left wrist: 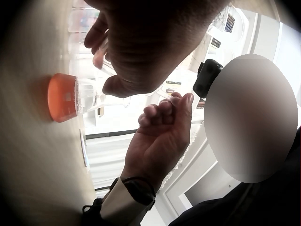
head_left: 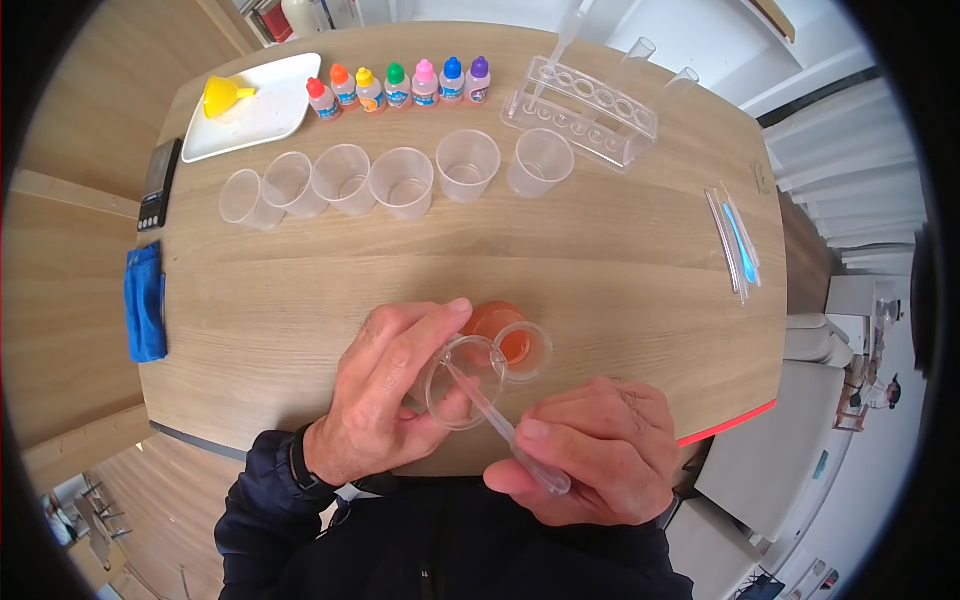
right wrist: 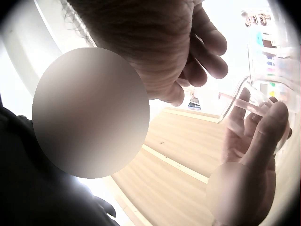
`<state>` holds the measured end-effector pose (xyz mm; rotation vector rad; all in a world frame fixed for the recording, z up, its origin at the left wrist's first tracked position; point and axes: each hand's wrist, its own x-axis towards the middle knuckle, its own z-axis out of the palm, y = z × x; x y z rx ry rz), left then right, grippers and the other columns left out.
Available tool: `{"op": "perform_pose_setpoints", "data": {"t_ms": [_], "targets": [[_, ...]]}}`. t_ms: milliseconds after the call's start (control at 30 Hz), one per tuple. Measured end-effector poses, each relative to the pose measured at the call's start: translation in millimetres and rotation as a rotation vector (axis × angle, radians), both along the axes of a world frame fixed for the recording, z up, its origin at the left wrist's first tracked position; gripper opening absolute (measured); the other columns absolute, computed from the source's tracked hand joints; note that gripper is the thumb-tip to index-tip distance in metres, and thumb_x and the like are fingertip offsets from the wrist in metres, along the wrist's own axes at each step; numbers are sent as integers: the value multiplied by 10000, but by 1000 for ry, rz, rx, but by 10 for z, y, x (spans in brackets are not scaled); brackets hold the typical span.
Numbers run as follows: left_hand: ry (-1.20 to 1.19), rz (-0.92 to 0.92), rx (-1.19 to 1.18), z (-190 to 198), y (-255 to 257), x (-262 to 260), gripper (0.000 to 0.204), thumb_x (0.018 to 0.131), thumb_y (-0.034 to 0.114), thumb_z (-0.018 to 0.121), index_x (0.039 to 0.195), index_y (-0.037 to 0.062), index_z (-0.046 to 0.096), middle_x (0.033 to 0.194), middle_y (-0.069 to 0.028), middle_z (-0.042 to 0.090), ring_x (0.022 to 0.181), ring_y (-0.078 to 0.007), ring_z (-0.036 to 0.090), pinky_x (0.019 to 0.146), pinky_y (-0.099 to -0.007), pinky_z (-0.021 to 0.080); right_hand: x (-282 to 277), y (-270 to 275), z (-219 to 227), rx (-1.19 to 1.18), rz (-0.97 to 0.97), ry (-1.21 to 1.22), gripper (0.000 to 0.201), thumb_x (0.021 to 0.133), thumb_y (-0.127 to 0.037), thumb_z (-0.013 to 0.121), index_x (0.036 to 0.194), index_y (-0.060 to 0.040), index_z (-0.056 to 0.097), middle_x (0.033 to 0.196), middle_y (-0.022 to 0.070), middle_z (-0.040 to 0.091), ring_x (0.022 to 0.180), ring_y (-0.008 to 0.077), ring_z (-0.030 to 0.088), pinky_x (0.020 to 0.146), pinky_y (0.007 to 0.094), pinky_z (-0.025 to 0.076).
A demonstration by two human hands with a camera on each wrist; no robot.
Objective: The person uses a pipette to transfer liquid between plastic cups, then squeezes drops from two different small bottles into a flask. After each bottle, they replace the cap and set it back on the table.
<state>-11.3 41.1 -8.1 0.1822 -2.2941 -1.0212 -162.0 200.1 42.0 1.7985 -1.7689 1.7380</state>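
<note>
My left hand (head_left: 375, 385) grips a clear round-rimmed cup (head_left: 433, 400) at the near side of the table. Between the thumb and fingers of my right hand (head_left: 615, 450) is a clear plastic dropper pipette (head_left: 488, 412), its bulb toward the palm. The pipette slants up and left, its tip over the cup's opening. Just beyond the cup stands a conical flask (head_left: 490, 318) of orange liquid, its round mouth partly overlapped by the cup's rim. In the left wrist view the flask (left wrist: 61, 98) stands upright on the table, below the left hand.
Several empty clear cups (head_left: 403, 180) form a row across the table. Behind them are colored dropper bottles (head_left: 397, 88), a white tray (head_left: 290, 115) with a yellow funnel (head_left: 224, 96), and a test tube rack (head_left: 580, 120). Stirrers (head_left: 738, 240) lie right; a blue cloth (head_left: 146, 305) left.
</note>
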Motion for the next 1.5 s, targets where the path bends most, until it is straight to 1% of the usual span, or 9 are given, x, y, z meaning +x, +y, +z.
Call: {"op": "perform_pose_setpoints", "data": {"t_ms": [100, 200, 400, 500, 767, 867, 1000, 1167, 1500], "targets": [[0, 0, -2, 2, 0, 0, 782, 793, 62, 958, 1476, -46, 595, 1243, -231, 718, 1073, -352, 726, 882, -431, 612, -10, -4, 13, 8, 6, 0, 399, 737, -90, 1006, 1052, 28, 792, 779, 70, 734, 621, 170, 708, 506, 265, 535], [0, 1, 0, 2, 2, -2, 774, 800, 68, 958, 1475, -48, 598, 1242, -232, 718, 1070, -351, 724, 880, -430, 611, -9, 16, -36, 29, -22, 55, 445, 862, -316, 985, 1101, -34, 736, 774, 44, 705, 582, 159, 660, 450, 267, 432], [4, 0, 7, 0, 4, -2, 765, 806, 78, 963, 1469, -58, 605, 1237, -231, 719, 1064, -355, 722, 878, -430, 607, -46, 27, -2, 61, 7, 59, 465, 857, -319, 988, 1118, -27, 735, 807, 56, 723, 576, 166, 655, 455, 276, 445], [14, 15, 29, 18, 20, -17, 692, 833, 53, 910, 1456, -52, 628, 1224, -223, 721, 1034, -361, 719, 852, -431, 604, -15, 56, 38, 58, 41, -76, 452, 733, -119, 1026, 1094, 17, 791, 813, 73, 739, 646, 181, 709, 514, 281, 530], [8, 14, 22, -18, 16, 3, 726, 796, 32, 941, 1441, -60, 621, 1254, -233, 723, 1060, -352, 720, 886, -431, 602, -370, 555, 172, -107, 60, -153, 562, 885, -277, 982, 1275, 24, 711, 839, 99, 744, 634, 201, 720, 518, 294, 549], [12, 13, 19, -20, 17, -6, 712, 803, 25, 931, 1438, -62, 619, 1249, -233, 723, 1055, -350, 719, 885, -426, 601, -377, 555, 127, -93, -48, -97, 534, 919, -259, 956, 1281, 26, 688, 882, 127, 762, 567, 178, 655, 473, 274, 462], [11, 13, 16, -14, 15, -6, 712, 812, 31, 928, 1445, -59, 614, 1242, -231, 723, 1052, -345, 719, 885, -424, 601, -295, 422, 66, -79, -159, -132, 430, 872, -220, 985, 1132, 5, 727, 789, 99, 745, 528, 161, 617, 449, 263, 376], [-1, 13, 20, -8, 15, -4, 716, 815, 36, 930, 1449, -58, 611, 1237, -229, 724, 1055, -345, 719, 889, -427, 602, -189, 299, 30, -107, -251, -87, 344, 831, -199, 997, 996, -20, 753, 646, 62, 686, 477, 173, 596, 428, 272, 366], [22, 3, 12, -26, 3, -3, 740, 797, 21, 937, 1453, -61, 606, 1244, -237, 728, 1048, -358, 723, 891, -432, 603, -143, 429, 149, -198, -113, -187, 277, 950, -214, 918, 1042, -18, 745, 716, 65, 718, 556, 180, 715, 455, 268, 521]]}}
